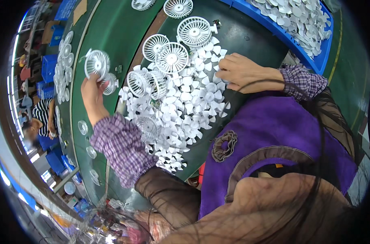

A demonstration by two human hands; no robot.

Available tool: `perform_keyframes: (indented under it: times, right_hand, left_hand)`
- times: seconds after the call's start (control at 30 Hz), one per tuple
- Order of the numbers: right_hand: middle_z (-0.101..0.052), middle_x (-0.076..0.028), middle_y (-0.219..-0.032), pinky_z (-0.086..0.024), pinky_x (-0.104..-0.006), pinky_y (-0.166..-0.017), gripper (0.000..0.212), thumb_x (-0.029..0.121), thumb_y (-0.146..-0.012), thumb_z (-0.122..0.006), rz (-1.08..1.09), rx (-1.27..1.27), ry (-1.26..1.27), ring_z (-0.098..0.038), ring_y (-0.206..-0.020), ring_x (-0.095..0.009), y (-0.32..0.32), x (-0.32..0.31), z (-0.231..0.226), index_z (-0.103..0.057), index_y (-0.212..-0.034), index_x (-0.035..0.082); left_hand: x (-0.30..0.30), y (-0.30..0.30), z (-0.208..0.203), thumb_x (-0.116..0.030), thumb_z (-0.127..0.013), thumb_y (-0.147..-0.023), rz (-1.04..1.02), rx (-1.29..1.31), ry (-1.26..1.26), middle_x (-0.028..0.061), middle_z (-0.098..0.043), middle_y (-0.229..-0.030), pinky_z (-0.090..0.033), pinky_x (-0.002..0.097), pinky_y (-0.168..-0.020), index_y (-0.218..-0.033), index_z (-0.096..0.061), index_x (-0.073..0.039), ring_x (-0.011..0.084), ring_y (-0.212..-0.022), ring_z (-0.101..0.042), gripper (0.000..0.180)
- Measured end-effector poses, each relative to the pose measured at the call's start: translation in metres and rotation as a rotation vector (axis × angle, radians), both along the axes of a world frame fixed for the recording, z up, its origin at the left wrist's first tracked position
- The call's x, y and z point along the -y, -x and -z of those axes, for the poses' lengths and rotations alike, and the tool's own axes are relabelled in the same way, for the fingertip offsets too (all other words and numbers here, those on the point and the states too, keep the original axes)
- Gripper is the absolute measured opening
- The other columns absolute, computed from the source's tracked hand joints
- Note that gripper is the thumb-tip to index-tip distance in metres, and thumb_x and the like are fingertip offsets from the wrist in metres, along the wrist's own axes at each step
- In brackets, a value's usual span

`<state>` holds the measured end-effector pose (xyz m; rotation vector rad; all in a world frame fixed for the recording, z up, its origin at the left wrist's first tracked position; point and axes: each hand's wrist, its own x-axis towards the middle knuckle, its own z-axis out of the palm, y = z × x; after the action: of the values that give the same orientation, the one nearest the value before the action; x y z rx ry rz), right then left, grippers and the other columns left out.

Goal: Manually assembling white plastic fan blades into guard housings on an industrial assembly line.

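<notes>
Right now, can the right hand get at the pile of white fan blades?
Probably yes: the right hand is beside the upper right edge of the blade pile, with nothing visible blocking it. White fan cages cover some blades farther left.

Hands: two, left (94,95) at ten o'clock, right (242,73) at two. Cages (172,58): at least seven from nine to twelve o'clock, two more at the left hand. Bin (315,65): one, between one and two o'clock. Blades (187,97): too many to count.

Checked purple cuffs (122,146) finish sheer brown sleeves (166,195); the garment (266,126) is purple.
</notes>
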<state>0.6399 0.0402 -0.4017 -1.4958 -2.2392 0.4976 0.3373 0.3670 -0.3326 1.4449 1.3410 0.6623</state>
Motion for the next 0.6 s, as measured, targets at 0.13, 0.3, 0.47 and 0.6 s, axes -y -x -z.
perform_keyframes:
  times: [0.13,0.3,0.47,0.6]
  right_hand:
    - [-0.050,-0.011,-0.091,-0.042,-0.0367,-0.074,0.034,0.010,-0.066,-0.070,0.055,0.113,-0.017,-0.051,-0.089,-0.026,0.004,0.003,0.027,-0.059,-0.098,0.003]
    - [-0.055,-0.011,-0.089,-0.047,-0.0334,-0.075,0.032,0.010,-0.070,-0.067,0.153,-0.272,0.086,-0.057,-0.083,-0.024,-0.015,0.010,0.021,-0.059,-0.100,0.001]
    - [-0.062,-0.004,-0.101,-0.050,-0.0241,-0.072,0.029,-0.001,-0.084,-0.058,0.225,-1.409,0.690,-0.060,-0.086,-0.009,-0.044,0.013,0.028,-0.058,-0.113,-0.001]
    - [-0.062,-0.014,-0.108,-0.055,-0.0285,-0.077,0.033,0.002,-0.088,-0.055,0.305,-1.434,0.734,-0.064,-0.093,-0.018,-0.058,0.026,0.041,-0.054,-0.120,-0.005]
  left_hand:
    - [0.085,0.056,-0.015,-0.013,-0.050,-0.090,-0.136,0.277,-0.004,0.0137,-0.062,-0.102,-0.058,0.0319,-0.060,-0.115,-0.051,0.005,0.0216,-0.082,-0.064,0.031]
    - [0.192,0.071,0.006,-0.006,-0.058,-0.077,-0.241,0.567,0.162,0.0160,-0.057,-0.116,-0.060,0.0386,-0.062,-0.128,-0.045,0.003,0.0250,-0.094,-0.063,0.053]
    - [0.263,0.063,0.049,-0.002,-0.057,-0.075,-0.294,0.812,0.241,0.0143,-0.059,-0.110,-0.060,0.0428,-0.059,-0.122,-0.048,0.001,0.0271,-0.090,-0.064,0.047]
    - [0.284,0.049,0.061,-0.001,-0.056,-0.075,-0.362,0.859,0.255,0.0126,-0.061,-0.105,-0.061,0.0417,-0.057,-0.119,-0.051,-0.001,0.0246,-0.085,-0.065,0.045]
